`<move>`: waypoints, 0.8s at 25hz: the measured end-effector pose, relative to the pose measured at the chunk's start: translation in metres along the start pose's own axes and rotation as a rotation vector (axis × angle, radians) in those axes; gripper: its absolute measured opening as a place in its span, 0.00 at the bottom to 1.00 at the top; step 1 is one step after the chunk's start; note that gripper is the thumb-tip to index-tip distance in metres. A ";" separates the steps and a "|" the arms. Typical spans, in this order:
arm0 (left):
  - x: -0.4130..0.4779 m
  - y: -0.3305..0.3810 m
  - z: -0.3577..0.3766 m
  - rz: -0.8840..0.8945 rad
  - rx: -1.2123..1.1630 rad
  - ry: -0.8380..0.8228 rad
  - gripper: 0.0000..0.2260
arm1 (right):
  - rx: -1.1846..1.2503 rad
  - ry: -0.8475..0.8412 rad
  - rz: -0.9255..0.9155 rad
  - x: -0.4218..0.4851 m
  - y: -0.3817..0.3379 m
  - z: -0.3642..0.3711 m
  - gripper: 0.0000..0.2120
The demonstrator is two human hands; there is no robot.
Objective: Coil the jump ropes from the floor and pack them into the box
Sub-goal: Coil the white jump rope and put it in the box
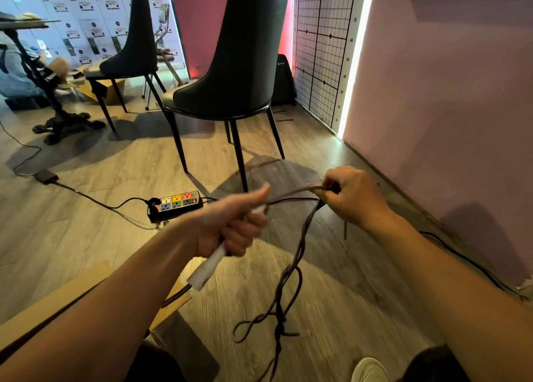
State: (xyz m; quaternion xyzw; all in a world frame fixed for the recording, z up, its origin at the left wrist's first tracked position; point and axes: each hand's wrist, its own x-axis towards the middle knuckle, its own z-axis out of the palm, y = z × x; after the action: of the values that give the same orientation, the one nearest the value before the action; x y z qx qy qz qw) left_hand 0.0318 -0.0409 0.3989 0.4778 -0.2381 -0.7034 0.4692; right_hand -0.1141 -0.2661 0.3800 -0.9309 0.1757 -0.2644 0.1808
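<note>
**Twisted rope being gathered just beside the power strip**

The left hand (230, 226) is curling its fingers tight round the white handle (206, 269), thumb up, just right of the power strip (176, 204). The right hand (352, 197), further right of the strip, is pinching bunched strands of the rope (300, 246). Nearer the viewer than the strip, the rope is hanging twisted on itself, with a loop trailing toward the floor. Pulling now is probably risking a tightened knot, or strands slipping from the pinch. The box (72, 292) is lying nearer than the strip, under the left arm.
</note>
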 end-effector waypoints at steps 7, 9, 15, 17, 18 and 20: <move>0.009 0.012 0.008 0.433 -0.653 -0.372 0.22 | -0.095 -0.117 0.066 -0.003 0.004 0.004 0.13; 0.007 0.017 -0.005 0.732 -0.958 -0.238 0.21 | -0.050 -0.175 0.030 -0.002 0.000 0.004 0.07; 0.003 0.031 -0.031 1.240 -1.081 0.486 0.20 | 0.060 -0.390 -0.122 -0.004 -0.023 0.014 0.10; 0.001 0.031 -0.037 1.264 -0.920 0.697 0.17 | 0.099 -0.365 -0.200 -0.003 -0.031 0.015 0.10; 0.001 0.030 -0.041 1.266 -0.851 0.791 0.15 | 0.120 -0.346 -0.241 -0.003 -0.035 0.014 0.12; -0.003 0.028 -0.054 1.264 -0.759 0.965 0.12 | 0.149 -0.295 -0.288 -0.003 -0.039 0.012 0.14</move>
State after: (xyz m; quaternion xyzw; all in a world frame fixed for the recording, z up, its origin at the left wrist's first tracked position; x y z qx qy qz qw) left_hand 0.0924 -0.0442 0.3991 0.3136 0.0158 -0.0653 0.9472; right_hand -0.1006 -0.2274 0.3857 -0.9590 -0.0074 -0.1606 0.2333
